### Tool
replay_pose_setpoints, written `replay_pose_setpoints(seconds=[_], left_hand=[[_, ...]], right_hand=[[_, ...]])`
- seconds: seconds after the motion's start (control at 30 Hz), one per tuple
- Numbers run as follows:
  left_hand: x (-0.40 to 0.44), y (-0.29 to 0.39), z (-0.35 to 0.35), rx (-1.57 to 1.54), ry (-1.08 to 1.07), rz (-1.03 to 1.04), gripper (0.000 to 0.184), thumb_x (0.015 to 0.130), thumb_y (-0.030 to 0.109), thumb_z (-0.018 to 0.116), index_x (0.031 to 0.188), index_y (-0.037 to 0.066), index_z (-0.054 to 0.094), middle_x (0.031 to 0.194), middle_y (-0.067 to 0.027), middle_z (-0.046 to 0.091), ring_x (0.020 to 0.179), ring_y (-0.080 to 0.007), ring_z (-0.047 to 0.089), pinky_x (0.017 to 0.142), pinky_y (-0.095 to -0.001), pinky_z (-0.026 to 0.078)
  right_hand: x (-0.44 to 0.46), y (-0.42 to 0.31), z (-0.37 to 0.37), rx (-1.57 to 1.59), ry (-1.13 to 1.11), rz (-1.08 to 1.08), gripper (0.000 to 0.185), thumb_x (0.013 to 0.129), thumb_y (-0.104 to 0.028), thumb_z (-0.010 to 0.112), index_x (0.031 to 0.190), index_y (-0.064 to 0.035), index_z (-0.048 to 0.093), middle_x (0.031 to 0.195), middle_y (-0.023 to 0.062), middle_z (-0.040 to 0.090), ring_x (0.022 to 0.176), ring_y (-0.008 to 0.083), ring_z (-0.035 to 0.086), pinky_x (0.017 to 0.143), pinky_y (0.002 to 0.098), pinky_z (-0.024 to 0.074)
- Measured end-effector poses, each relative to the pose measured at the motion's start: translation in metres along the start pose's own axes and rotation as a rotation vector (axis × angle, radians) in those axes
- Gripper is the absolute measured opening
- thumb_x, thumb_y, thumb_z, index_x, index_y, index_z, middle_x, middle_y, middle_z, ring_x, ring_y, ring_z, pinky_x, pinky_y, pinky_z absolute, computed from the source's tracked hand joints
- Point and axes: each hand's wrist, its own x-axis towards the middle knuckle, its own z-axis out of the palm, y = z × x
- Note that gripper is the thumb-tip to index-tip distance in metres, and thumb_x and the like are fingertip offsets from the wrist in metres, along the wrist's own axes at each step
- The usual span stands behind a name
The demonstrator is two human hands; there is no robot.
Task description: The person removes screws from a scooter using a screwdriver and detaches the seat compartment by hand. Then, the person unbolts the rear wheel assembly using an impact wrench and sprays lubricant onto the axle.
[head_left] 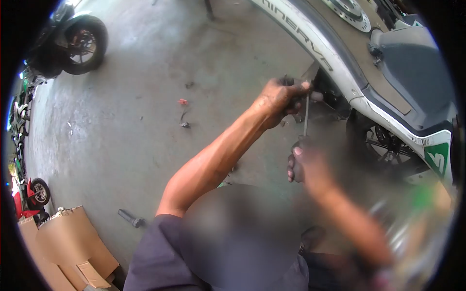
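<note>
Pointing twd 12 o'clock, a screwdriver (306, 116) is held in the R hand (300, 162), abt 3–4 o'clock from view ctr, w/ fingers clamped round its handle; the R forearm (347, 218) is blurred. The shaft's upper end is met by the L hand (281, 99), abt 2 o'clock, w/ thumb & fingers bent in close; whether the shaft or some small pc is gripped there can't be told. Just beside it, the dark underside (332, 92) of a white body panel (310, 39) is seen. The panel, running from 12 to 3 o'clock, is marked w/ dark lettering &, at 3 o'clock, a green badge (438, 157); a spoked wheel (390, 156) is partly hidden below it. A metal disc (358, 15) w/ holes is seen at 1 o'clock. On the grey floor (121, 155), a red bit (182, 102) is seen abt 10 o'clock, a dark cylindrical pc (128, 217) at 8 o'clock, w/ cardboard (77, 237) farther out. Another bike's wheel (80, 46) is shown at 10 o'clock.
</note>
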Motion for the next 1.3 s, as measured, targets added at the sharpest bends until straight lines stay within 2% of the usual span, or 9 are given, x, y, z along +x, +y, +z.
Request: replay_pose_setpoints(seconds=[0.07,0.2,0.37,0.53,0.67,0.97,1.07,1.17,1.3], left_hand=[[0.007,-0.003,0.003,-0.027,-0.004,-0.051,0.023,0.091,0.020,0.065,0.103,0.000,0.059,0.095,-0.0119,0.071,0.056,-0.0065,0.042,0.050,-0.0200,0.035],[0.020,-0.008,0.012,0.004,-0.080,-0.054,0.024,0.090,0.020,0.067,0.101,0.000,0.061,0.091,-0.0119,0.071,0.053,-0.0069,0.041,0.050,-0.0200,0.035],[0.033,-0.008,0.023,-0.018,-0.229,-0.124,0.022,0.088,0.016,0.067,0.100,-0.002,0.064,0.089,-0.0143,0.072,0.051,-0.0065,0.042,0.044,-0.0201,0.033],[0.035,0.013,0.042,0.099,-0.340,-0.070,0.023,0.088,0.017,0.068,0.099,-0.003,0.065,0.090,-0.0148,0.072,0.049,-0.0063,0.042,0.042,-0.0203,0.033],[0.031,0.019,0.053,0.160,-0.267,-0.061,0.022,0.087,0.019,0.069,0.097,-0.001,0.068,0.085,-0.0096,0.073,0.047,-0.0054,0.042,0.042,-0.0203,0.032],[0.037,0.016,0.057,0.254,-0.253,-0.049,0.022,0.088,0.021,0.069,0.095,0.000,0.070,0.082,-0.0070,0.073,0.047,-0.0047,0.041,0.043,-0.0199,0.033],[0.035,0.018,0.057,0.333,-0.219,-0.056,0.025,0.089,0.025,0.068,0.096,0.001,0.070,0.082,-0.0066,0.072,0.050,-0.0049,0.043,0.046,-0.0208,0.036],[0.026,0.016,0.038,0.591,-0.039,0.084,0.032,0.091,0.033,0.064,0.096,0.002,0.070,0.086,-0.0066,0.071,0.055,-0.0052,0.047,0.050,-0.0229,0.040],[-0.022,0.008,-0.020,0.375,0.010,-0.055,0.057,0.096,0.054,0.047,0.103,0.001,0.067,0.089,-0.0070,0.068,0.063,-0.0089,0.051,0.056,-0.0228,0.040]], right_hand=[[0.007,0.008,0.010,0.078,0.048,-0.019,0.024,0.098,-0.032,0.049,0.094,-0.0090,0.047,0.072,0.0018,0.052,0.059,0.0113,0.055,0.051,0.0271,0.0449],[0.019,0.023,0.032,0.288,0.186,-0.132,0.024,0.097,-0.032,0.049,0.096,-0.0085,0.048,0.072,0.0042,0.052,0.057,0.0124,0.054,0.049,0.0267,0.0434],[0.007,0.015,0.054,0.677,0.223,-0.074,0.030,0.094,-0.041,0.049,0.101,-0.0118,0.045,0.075,0.0033,0.047,0.057,0.0146,0.048,0.048,0.0292,0.0394],[0.009,0.001,0.061,0.710,0.241,-0.188,0.028,0.094,-0.041,0.048,0.100,-0.0131,0.045,0.074,0.0027,0.047,0.055,0.0144,0.048,0.048,0.0295,0.0394],[0.011,-0.004,0.066,0.764,0.267,-0.208,0.028,0.095,-0.042,0.047,0.100,-0.0138,0.045,0.073,0.0025,0.047,0.055,0.0144,0.048,0.048,0.0294,0.0394],[0.010,-0.012,0.067,0.836,0.282,-0.193,0.028,0.096,-0.042,0.045,0.099,-0.0140,0.045,0.074,0.0021,0.048,0.055,0.0139,0.048,0.048,0.0291,0.0390],[0.009,-0.015,0.066,0.846,0.275,-0.196,0.030,0.097,-0.043,0.045,0.098,-0.0134,0.045,0.074,0.0019,0.048,0.055,0.0135,0.047,0.048,0.0292,0.0391],[0.009,-0.015,0.063,0.829,0.269,-0.211,0.034,0.097,-0.046,0.046,0.098,-0.0120,0.045,0.074,0.0024,0.048,0.058,0.0147,0.048,0.052,0.0301,0.0418],[0.014,-0.018,0.056,0.650,0.329,-0.249,0.038,0.098,-0.047,0.046,0.098,-0.0092,0.048,0.078,0.0056,0.052,0.070,0.0190,0.054,0.067,0.0345,0.0473]])
